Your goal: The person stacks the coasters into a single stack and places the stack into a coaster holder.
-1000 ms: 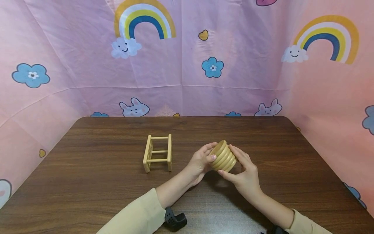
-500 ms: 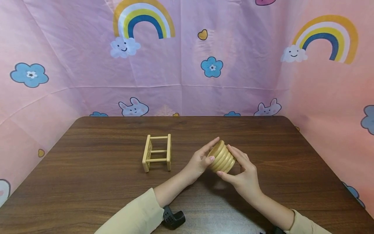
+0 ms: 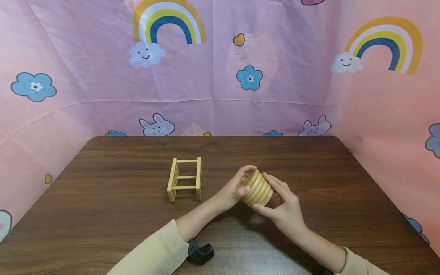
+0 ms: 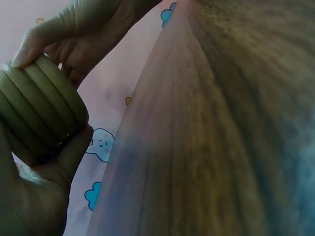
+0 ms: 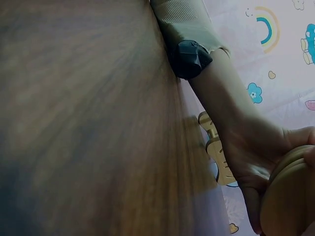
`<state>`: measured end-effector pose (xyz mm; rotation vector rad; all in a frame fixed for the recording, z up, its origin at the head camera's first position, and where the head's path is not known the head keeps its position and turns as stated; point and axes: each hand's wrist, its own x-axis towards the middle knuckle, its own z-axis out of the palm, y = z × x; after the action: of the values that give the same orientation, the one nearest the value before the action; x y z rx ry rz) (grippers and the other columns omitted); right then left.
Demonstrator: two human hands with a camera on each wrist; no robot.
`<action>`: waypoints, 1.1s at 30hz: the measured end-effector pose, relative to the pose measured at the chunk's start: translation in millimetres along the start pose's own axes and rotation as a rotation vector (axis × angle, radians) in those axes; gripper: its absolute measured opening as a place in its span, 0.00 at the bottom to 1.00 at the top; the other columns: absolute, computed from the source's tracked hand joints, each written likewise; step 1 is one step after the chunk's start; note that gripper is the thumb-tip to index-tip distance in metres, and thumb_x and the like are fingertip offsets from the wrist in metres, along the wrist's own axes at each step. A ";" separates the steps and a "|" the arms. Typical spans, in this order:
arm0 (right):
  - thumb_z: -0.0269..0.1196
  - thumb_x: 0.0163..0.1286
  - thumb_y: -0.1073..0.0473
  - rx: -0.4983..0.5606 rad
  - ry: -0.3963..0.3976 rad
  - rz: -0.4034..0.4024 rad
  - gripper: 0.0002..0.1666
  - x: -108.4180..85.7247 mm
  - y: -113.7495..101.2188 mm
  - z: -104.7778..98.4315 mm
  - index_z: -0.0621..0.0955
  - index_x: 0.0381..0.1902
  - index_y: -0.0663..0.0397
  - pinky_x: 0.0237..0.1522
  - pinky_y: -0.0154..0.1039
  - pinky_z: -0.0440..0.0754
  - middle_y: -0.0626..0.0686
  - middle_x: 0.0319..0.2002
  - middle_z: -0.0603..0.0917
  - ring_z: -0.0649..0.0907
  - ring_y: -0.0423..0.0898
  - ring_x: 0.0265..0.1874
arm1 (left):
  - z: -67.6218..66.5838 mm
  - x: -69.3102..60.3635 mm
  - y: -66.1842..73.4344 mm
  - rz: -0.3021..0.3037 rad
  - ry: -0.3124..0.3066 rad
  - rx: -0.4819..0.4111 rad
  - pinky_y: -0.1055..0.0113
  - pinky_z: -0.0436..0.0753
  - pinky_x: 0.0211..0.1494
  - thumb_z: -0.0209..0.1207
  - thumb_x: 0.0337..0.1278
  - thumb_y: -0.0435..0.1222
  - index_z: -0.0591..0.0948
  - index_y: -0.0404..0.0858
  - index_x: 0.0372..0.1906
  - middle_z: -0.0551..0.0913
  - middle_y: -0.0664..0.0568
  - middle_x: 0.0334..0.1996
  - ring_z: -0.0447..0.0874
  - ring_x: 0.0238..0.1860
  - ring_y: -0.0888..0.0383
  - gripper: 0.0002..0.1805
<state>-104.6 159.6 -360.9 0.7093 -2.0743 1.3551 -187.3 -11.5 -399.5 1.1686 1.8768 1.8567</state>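
Observation:
Several round, pale wooden coasters (image 3: 258,190) make up a stack held tilted above the table, the hollowed face of the end one towards the left. My left hand (image 3: 231,192) grips the left end of that stack, thumb on the near rim and fingers on the far side. From the right, my right hand (image 3: 287,208) holds the other end between thumb and fingers. In the left wrist view the stacked coasters (image 4: 42,108) sit between both hands. A pale wooden rack (image 3: 185,177) with crossbars stands on the table, left of my left hand.
The dark brown wooden table (image 3: 113,214) has its far edge against a pink and purple curtain (image 3: 213,84) with rainbows and flowers. A black wrist mount (image 3: 200,253) sits on my left forearm, below the beige sleeve (image 3: 154,248).
Both hands have moved slightly left and nearer with the coasters. My left fingers straightened half a second ago and are now bent at the far rim again. The rack stays put.

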 end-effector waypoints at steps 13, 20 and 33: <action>0.76 0.34 0.78 -0.010 -0.058 -0.023 0.46 1.8 5.7 -0.6 0.75 0.57 0.74 0.53 0.25 0.71 0.67 0.54 0.78 0.74 0.43 0.49 | 3.2 -6.6 4.4 -0.071 0.032 -0.117 0.61 0.80 0.44 0.54 0.54 0.46 0.51 0.45 0.69 0.67 0.36 0.55 0.76 0.47 0.53 0.39; 0.79 0.38 0.70 -0.024 -0.116 -0.015 0.48 0.8 25.5 -1.4 0.75 0.62 0.62 0.52 0.30 0.72 0.58 0.59 0.77 0.74 0.46 0.52 | 9.6 -12.1 9.7 -0.078 0.104 -0.270 0.62 0.80 0.43 0.55 0.51 0.41 0.52 0.45 0.69 0.68 0.39 0.56 0.76 0.45 0.54 0.40; 0.76 0.44 0.63 -0.038 -0.141 -0.067 0.42 8.6 23.1 9.3 0.76 0.61 0.54 0.47 0.35 0.76 0.53 0.61 0.75 0.75 0.50 0.53 | 15.1 -24.5 15.9 -0.120 0.265 -0.422 0.60 0.79 0.44 0.57 0.49 0.39 0.53 0.46 0.69 0.64 0.41 0.59 0.75 0.47 0.52 0.41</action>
<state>-128.1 157.9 -372.7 0.8718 -2.1589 1.2579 -155.5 -19.5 -395.7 0.6861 1.5171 2.2763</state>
